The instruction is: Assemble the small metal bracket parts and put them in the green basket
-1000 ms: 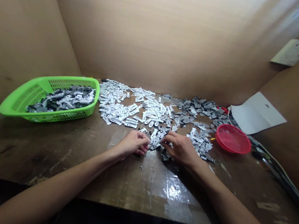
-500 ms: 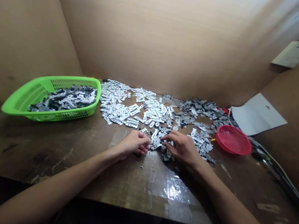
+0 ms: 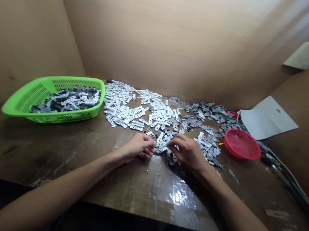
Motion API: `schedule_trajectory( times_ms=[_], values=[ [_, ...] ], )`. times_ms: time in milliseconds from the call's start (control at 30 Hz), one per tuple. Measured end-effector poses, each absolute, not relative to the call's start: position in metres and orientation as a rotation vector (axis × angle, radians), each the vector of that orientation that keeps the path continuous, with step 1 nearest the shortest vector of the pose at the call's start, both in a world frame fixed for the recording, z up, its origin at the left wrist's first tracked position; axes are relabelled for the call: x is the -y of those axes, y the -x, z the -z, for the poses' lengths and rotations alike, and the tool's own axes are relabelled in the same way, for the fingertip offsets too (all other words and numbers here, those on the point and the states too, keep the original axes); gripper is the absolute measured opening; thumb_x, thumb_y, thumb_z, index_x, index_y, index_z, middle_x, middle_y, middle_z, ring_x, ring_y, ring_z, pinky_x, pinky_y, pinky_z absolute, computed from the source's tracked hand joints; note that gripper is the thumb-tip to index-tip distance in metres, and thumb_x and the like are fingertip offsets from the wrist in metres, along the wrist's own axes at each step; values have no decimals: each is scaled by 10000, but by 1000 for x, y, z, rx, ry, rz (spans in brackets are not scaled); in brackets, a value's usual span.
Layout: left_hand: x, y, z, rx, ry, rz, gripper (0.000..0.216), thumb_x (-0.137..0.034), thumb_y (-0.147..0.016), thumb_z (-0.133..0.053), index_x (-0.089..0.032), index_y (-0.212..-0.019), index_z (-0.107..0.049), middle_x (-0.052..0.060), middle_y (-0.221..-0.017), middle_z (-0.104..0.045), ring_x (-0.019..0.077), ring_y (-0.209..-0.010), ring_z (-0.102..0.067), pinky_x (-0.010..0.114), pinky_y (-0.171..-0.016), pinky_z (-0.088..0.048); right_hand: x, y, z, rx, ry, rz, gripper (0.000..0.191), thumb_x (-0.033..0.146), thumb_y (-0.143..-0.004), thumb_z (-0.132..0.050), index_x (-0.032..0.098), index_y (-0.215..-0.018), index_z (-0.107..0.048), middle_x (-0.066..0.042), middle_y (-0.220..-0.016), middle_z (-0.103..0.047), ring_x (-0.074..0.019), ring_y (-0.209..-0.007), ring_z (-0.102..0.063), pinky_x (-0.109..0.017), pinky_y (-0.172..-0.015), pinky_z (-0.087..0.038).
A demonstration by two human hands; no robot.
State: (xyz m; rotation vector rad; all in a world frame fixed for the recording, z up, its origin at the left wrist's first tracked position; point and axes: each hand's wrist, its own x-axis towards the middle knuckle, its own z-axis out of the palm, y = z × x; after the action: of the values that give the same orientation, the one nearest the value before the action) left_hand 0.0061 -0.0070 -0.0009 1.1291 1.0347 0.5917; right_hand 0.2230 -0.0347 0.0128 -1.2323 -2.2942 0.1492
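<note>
My left hand [image 3: 139,146] is closed in a pinch at the near edge of a pile of small flat metal plates [image 3: 165,136]. A silvery metal plate [image 3: 161,148] shows at its fingertips, though its outline blends into the pile behind. Just to the right, my right hand [image 3: 187,150] is pinched too, thumb and index finger together over the same pile; what lies between them is too small to make out. A tiny metal pin-like piece [image 3: 146,171] lies on the table in front of my left hand.
On the left stands a green basket [image 3: 51,118] with many metal parts. Brighter plates [image 3: 125,115] spread at the back, darker parts [image 3: 210,112] behind right. A red bowl [image 3: 242,145], a white card [image 3: 268,118] and cables [image 3: 288,177] are on the right.
My right thumb and index finger have closed together from a slightly parted position. My left hand has stayed almost in place. The view has shifted a little.
</note>
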Motion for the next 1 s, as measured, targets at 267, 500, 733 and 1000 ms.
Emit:
schedule_trajectory(
  times_ms=[267,500,733,1000],
  values=[
    [7,-5,1,-1014,-1103,-593,253,-345,-673,-658,-116,-734,-570,50,-681,-616,72,-512,-536,197,-501,-433,36,-222,-14,2270,1238,-161,106,245,-830,-542,218,-846,-643,-34,-850,-617,-132,-688,-560,-236,-623,-388],
    [8,-5,-2,-1018,-1091,-589,246,-338,-668,-662,-118,-726,-567,44,-674,-614,73,-510,-536,204,-504,-439,36,-223,-16,2244,1239,-188,115,287,-825,-555,223,-855,-646,-37,-859,-616,-137,-684,-552,-243,-605,-385],
    [4,-3,0,-1020,-1082,-636,210,-322,-690,-622,-137,-748,-540,38,-679,-606,75,-502,-534,196,-484,-430,35,-230,-23,2341,1276,-263,89,277,-800,-587,225,-814,-657,-23,-810,-622,-139,-689,-565,-245,-609,-375],
    [2,-1,-1,-1008,-1052,-676,187,-302,-691,-607,-155,-737,-502,20,-674,-586,66,-496,-516,196,-494,-430,32,-238,-24,2568,1350,-301,115,286,-801,-580,280,-840,-688,-5,-807,-633,-145,-685,-576,-236,-571,-346]
  ],
)
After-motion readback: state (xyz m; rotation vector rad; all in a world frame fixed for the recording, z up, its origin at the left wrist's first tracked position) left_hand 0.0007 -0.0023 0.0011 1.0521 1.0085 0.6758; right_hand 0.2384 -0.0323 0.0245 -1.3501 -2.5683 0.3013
